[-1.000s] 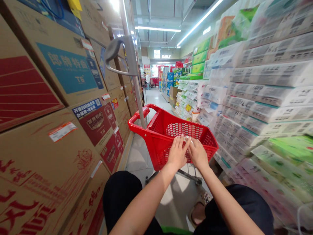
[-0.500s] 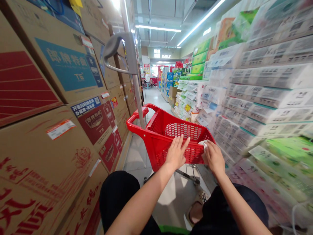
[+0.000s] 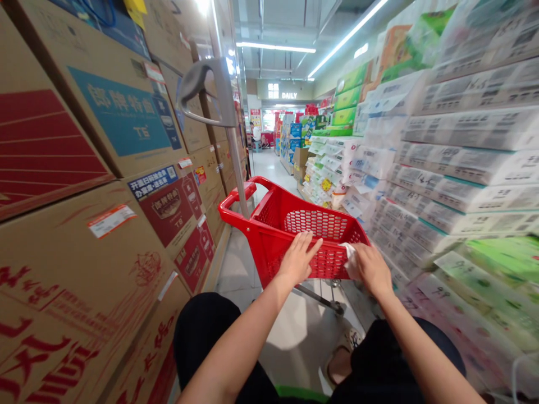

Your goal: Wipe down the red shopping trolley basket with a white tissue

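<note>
A red plastic shopping cart with perforated walls stands on the floor before my knees. My left hand rests on the upper edge of its near wall, fingers stretched out and a little apart. Farther right, at the cart's near right corner, my right hand is closed on a white cloth or tissue, which is pressed against the rim. Part of the white piece is hidden under the fingers. A grey handle on a metal pole rises behind the cart's push bar.
Stacked cartons form a wall on the left. Bagged paper packs with handwritten prices are piled high on the right. A tiled aisle runs ahead past blue packages to a seated person.
My right hand and the white piece have shifted slightly left along the rim. My left hand has moved a little left too. The cart stays nearly in place.
</note>
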A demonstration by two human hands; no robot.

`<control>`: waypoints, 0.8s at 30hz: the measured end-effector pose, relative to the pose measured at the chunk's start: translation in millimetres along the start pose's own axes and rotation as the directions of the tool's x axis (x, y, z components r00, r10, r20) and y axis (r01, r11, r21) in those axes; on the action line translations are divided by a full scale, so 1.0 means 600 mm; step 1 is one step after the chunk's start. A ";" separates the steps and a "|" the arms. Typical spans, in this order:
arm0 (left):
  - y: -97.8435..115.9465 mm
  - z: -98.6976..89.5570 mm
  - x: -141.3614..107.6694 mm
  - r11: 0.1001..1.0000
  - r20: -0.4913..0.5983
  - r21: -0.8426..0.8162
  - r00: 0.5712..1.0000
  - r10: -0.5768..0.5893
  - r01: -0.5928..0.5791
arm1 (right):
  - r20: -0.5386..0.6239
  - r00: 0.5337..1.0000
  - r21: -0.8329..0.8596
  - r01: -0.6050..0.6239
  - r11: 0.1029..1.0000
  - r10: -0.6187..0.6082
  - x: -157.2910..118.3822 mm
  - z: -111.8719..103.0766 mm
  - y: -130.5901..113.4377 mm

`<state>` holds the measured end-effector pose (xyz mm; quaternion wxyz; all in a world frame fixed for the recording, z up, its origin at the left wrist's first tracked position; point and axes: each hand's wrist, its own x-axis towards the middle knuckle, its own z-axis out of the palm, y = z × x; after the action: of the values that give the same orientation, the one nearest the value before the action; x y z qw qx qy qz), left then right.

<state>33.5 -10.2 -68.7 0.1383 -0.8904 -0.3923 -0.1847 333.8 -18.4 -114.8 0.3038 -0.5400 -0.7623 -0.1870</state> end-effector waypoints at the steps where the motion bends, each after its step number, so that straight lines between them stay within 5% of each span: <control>1: -0.003 0.001 -0.001 1.000 0.002 -0.010 1.000 0.006 -0.006 | -0.011 1.000 -0.021 -0.021 1.000 0.020 -0.012 -0.005 0.023; 5: -0.012 0.003 -0.001 0.999 -0.012 -0.044 1.000 0.028 -0.029 | -0.024 0.997 -0.016 -0.074 0.997 0.074 -0.034 -0.013 0.044; 12: -0.042 -0.007 -0.004 0.997 -0.045 -0.057 0.998 -0.048 0.046 | -0.029 0.994 0.020 -0.102 0.995 0.103 -0.040 -0.025 -0.048; 17: -0.040 -0.004 0.002 0.963 -0.083 -0.071 0.960 -0.266 0.261 | -0.018 0.999 0.166 0.049 0.985 -0.047 -0.056 -0.043 -0.123; 21: -0.006 0.001 -0.004 0.982 -0.077 -0.112 0.984 -0.162 0.153 | 0.042 0.972 0.314 0.208 0.926 -0.233 -0.045 -0.044 -0.149; 24: 0.004 0.000 -0.018 0.980 -0.083 -0.155 0.987 -0.136 0.122 | 0.066 0.967 0.349 0.209 0.913 -0.247 -0.028 -0.037 -0.124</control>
<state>28.4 -18.9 -73.9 0.0774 -0.8613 -0.4274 -0.2635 273.5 -69.7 -106.4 0.3263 -0.3962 -0.8563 -0.0573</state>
